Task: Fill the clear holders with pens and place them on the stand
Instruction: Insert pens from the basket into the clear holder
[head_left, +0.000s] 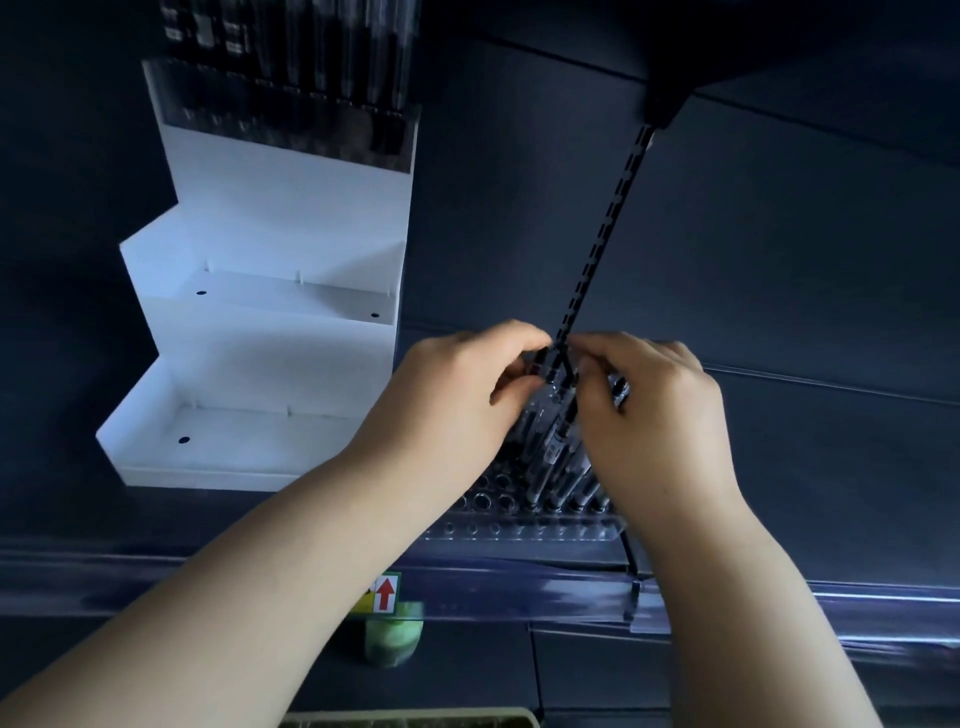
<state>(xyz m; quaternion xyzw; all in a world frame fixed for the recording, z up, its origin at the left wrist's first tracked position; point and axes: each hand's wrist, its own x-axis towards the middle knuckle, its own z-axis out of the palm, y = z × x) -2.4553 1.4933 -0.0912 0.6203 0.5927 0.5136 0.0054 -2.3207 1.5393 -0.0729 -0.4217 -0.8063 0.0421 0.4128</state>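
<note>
A clear holder (519, 527) with rows of round holes lies on the dark shelf at centre. Several black pens (558, 452) stand in its right side; the holes on its left side show bare. My left hand (457, 400) and my right hand (654, 410) meet above the holder, fingers pinched around the tops of the pens. The white stepped stand (260, 322) is at the left. Its two lower tiers are bare, and a clear holder full of dark pens (291, 88) sits on its top tier.
A black notched upright strip (602, 244) runs from the top right down behind my hands. A clear price rail (519, 587) edges the shelf front, with a red-arrow label (384, 594) and a green object (392, 636) below it.
</note>
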